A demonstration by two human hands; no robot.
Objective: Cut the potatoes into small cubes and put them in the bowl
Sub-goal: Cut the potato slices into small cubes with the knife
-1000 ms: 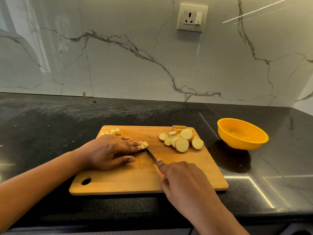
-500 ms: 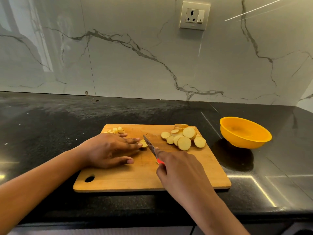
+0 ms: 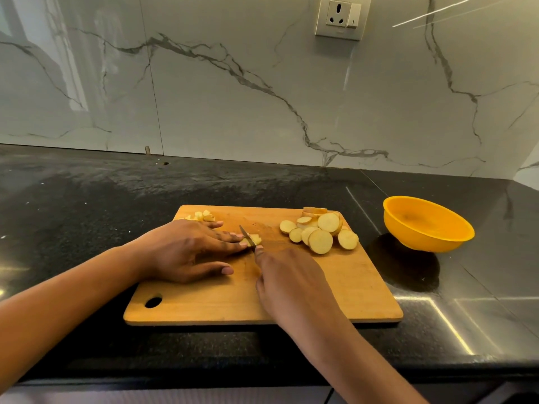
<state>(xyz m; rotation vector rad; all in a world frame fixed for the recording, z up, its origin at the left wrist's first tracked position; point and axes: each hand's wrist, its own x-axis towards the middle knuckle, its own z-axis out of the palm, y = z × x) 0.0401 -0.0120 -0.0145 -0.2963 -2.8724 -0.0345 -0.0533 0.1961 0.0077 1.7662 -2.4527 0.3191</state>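
A wooden cutting board [image 3: 364, 287] lies on the black counter. My left hand [image 3: 186, 249] lies flat on the board, its straight fingertips pressing a small potato piece [image 3: 253, 239]. My right hand [image 3: 291, 284] grips a small knife [image 3: 246, 236], whose blade is down on that piece; the handle is hidden in my fist. A pile of round potato slices [image 3: 319, 233] sits at the board's far right. A few cut cubes [image 3: 204, 216] lie at its far left corner. An orange bowl [image 3: 427, 224] stands on the counter to the right of the board and looks empty.
Behind the black counter [image 3: 87, 205] rises a marble-patterned wall with a socket [image 3: 339, 17] above the board. The counter's front edge runs just below the board. The wall turns a corner at the far right, behind the bowl.
The knife, lifted half a second ago, has come down onto the potato piece under my left fingertips. My right hand has moved forward a little. My left hand stays in place.
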